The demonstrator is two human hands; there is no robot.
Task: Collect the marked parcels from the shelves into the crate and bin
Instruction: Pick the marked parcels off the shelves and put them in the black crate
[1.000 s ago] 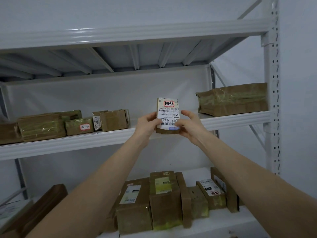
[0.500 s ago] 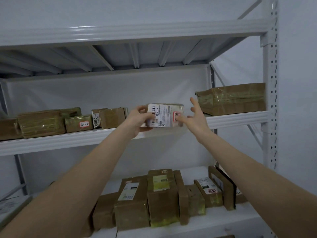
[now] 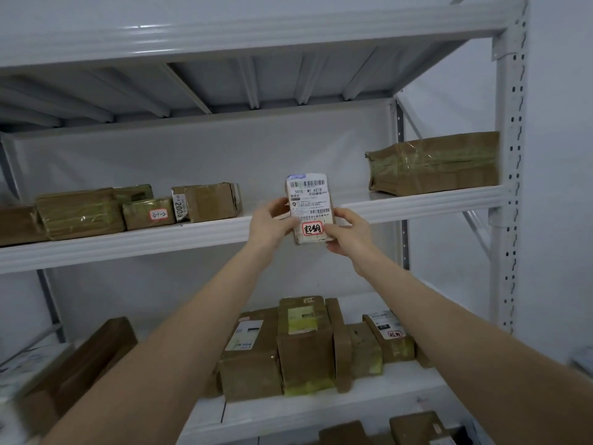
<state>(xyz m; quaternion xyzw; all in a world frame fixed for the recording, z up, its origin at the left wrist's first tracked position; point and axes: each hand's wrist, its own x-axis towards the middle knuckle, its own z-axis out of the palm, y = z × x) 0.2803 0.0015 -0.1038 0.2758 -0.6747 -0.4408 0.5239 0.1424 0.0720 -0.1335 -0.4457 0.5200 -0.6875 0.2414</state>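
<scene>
Head view shows the parcel (image 3: 309,208), sideways a moment ago, now upright before the shelf (image 3: 128,245), left hand (image 3: 272,224) and right hand (image 3: 351,234) in a grip on its sides, its red mark (image 3: 312,229) readable, so probably one to collect.

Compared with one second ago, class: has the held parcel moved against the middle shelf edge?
Yes. The parcel turned half round: its red mark, formerly on top, above the middle shelf edge, is now at the bottom, in front of that edge.

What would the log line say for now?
item: small brown cardboard parcel with white label, red-ringed mark, held upright | left hand: grips its left side | right hand: pinches its lower right
</scene>
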